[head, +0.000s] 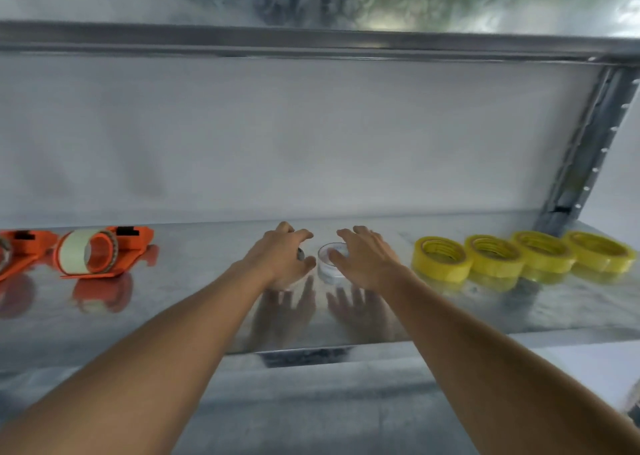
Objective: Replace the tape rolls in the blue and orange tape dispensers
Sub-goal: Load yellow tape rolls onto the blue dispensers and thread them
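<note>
Two orange tape dispensers lie at the shelf's left: one (104,252) holds a pale roll, the other (20,250) is cut off by the frame edge. No blue dispenser is in view. Several yellow tape rolls (441,257) lie in a row on the right. A small clear roll (330,269) stands at the middle. My left hand (280,257) curls down over a pale round thing (287,284), mostly hidden, with a dark bit by the thumb. My right hand (367,258) hovers with fingers spread, its thumb at the clear roll's rim.
I work on a shiny metal shelf (173,316) backed by a white wall. The upper shelf's rail (311,44) runs overhead. A perforated upright post (581,156) stands at the back right behind the yellow rolls.
</note>
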